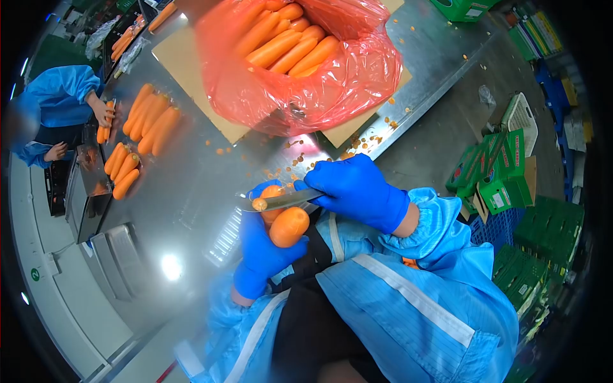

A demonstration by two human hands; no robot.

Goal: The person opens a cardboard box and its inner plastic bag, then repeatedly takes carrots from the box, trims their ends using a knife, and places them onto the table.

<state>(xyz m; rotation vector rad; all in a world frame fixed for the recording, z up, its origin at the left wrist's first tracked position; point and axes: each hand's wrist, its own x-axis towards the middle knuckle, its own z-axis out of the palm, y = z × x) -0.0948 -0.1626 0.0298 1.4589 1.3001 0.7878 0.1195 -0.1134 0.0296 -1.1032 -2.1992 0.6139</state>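
Note:
My left hand [265, 255], in a blue glove, is wrapped round a few carrots [289, 227] whose thick ends point up at me. In my right hand [357, 190], also gloved in blue, is a knife [287, 200] gripped by its handle. Its blade lies across the carrots, by the end of one of them; I cannot tell how far it cuts in. Small orange trimmings [297, 153] are scattered on the metal table [191, 191] just beyond my hands.
A red plastic bag [306, 105] full of carrots sits on cardboard [182, 83] ahead. Carrot bundles [150, 118] lie to the left, where a co-worker in a blue jacket [64, 89] holds more carrots. Green boxes [504, 169] and crates [543, 230] stand at right, beyond the table's edge.

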